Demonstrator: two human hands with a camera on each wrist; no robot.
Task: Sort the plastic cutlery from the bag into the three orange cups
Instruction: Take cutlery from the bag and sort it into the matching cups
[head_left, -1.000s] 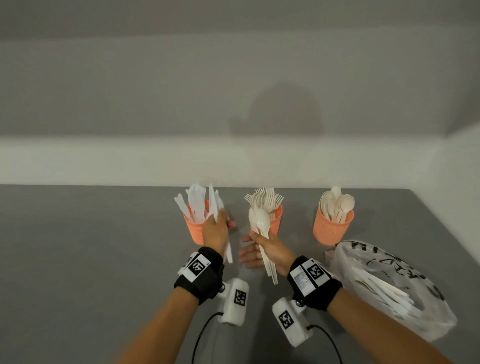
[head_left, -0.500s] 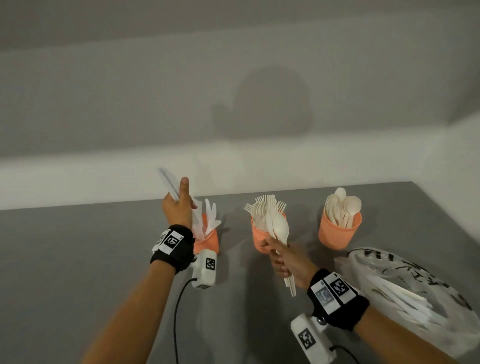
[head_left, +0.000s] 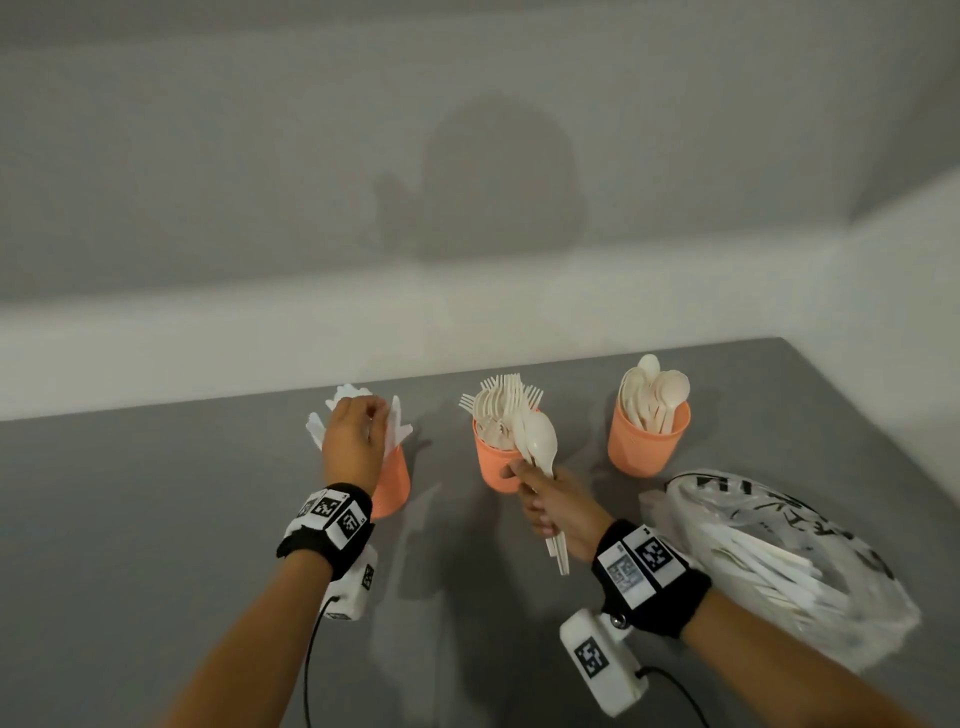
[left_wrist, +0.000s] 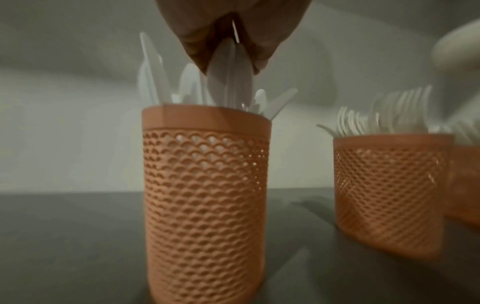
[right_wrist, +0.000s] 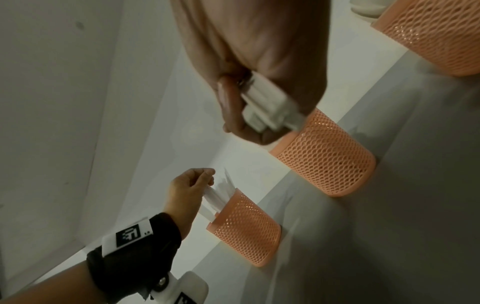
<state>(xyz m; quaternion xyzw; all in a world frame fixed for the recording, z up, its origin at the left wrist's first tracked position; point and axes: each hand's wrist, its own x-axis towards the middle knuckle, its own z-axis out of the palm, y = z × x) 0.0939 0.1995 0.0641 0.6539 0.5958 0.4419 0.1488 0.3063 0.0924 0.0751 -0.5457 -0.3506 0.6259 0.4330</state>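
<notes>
Pinching knife (left_wrist: 230, 76) into left cup (left_wrist: 207, 201), left hand (head_left: 353, 441), right hand (head_left: 558, 506) gripping spoons (head_left: 540, 447)

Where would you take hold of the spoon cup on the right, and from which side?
Take the spoon cup round its bare mesh wall below the rim, coming from the near side. The spoons stand well above the rim and fill the mouth, so a grip from above would likely foul them. The bag crowds its near right.
</notes>
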